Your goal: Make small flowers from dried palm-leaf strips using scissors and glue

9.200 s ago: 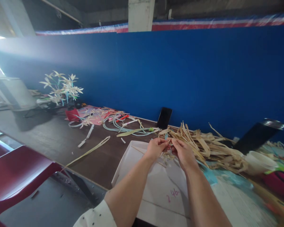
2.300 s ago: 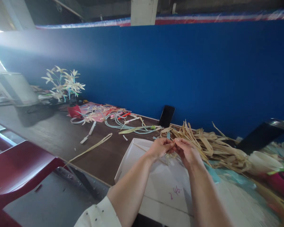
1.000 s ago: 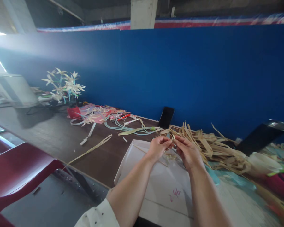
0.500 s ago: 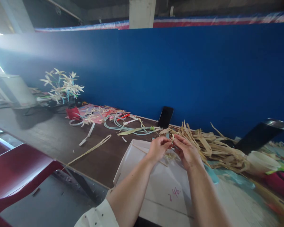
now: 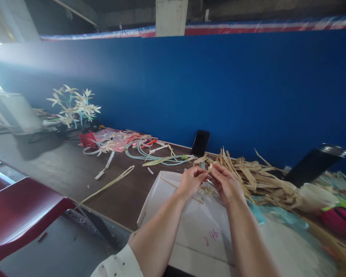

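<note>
My left hand (image 5: 192, 181) and my right hand (image 5: 225, 182) meet above the far part of a white box lid (image 5: 190, 227) marked with pink writing. Between their pinched fingertips is a small pale strip (image 5: 210, 167), its lower part hidden by the fingers. Under the hands, small pale scraps (image 5: 205, 191) and a thin stick (image 5: 169, 182) lie on the lid. A large bundle of dried tan husks (image 5: 256, 179) is just right of my right hand.
Beyond the hands a black phone (image 5: 201, 142) leans on the blue partition (image 5: 233, 88). A dark bottle (image 5: 315, 165) and white bowl (image 5: 317, 197) stand right. Left are pale cords (image 5: 135, 154), a flower arrangement (image 5: 80, 105) and a red chair (image 5: 25, 211).
The camera view has shifted slightly. Both hands stay together over the lid, with the fingertips moved a little around the pale strip.
</note>
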### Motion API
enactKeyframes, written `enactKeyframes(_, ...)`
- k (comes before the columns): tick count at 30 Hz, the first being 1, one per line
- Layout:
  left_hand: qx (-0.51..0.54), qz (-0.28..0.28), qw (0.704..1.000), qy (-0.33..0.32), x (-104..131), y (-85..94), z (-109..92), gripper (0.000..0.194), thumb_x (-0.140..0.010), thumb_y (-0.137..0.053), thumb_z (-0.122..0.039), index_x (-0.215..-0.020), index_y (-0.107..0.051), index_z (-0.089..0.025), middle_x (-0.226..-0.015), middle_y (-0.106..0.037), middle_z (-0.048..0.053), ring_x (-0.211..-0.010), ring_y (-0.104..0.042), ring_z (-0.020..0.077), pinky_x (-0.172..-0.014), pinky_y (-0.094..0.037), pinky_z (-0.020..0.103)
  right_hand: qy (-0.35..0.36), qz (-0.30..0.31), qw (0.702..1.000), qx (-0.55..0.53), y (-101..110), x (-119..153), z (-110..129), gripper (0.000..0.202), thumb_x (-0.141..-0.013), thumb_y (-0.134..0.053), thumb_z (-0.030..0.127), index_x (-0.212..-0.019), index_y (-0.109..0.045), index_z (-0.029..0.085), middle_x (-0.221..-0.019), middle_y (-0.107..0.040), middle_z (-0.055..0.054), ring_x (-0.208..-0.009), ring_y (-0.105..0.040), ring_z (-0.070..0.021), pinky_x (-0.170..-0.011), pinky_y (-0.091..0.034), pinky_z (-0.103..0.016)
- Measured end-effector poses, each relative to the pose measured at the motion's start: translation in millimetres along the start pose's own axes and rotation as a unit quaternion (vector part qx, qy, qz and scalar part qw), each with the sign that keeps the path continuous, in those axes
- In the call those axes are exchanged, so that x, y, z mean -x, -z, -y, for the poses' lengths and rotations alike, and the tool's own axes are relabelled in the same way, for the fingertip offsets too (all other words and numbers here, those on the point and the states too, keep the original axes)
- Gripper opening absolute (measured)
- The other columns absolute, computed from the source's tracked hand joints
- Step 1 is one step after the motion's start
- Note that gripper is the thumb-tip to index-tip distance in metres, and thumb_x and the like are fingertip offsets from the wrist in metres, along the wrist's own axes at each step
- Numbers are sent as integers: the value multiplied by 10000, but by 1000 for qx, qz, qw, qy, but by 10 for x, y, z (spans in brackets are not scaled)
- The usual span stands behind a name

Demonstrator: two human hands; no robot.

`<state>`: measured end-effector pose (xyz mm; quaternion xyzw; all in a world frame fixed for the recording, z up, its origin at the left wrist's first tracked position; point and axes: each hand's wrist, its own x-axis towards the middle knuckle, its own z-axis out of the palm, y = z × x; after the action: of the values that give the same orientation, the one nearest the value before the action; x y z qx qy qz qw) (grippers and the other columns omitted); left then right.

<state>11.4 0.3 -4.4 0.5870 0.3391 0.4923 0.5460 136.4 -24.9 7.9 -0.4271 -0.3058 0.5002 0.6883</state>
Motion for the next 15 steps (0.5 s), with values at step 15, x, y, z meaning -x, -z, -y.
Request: enactKeyframes(15, -8, 4, 1000, 11, -26, 9, 64, 236, -715, -601, -346, -784, -622, -122, -628, -619, 21, -495, -468, 68, -470, -333, 182, 12, 9, 1000, 7, 17, -12, -10, 396, -526, -817, 217, -893, -668, 199, -751, -675, 6, -627, -604, -89, -569, -497, -168)
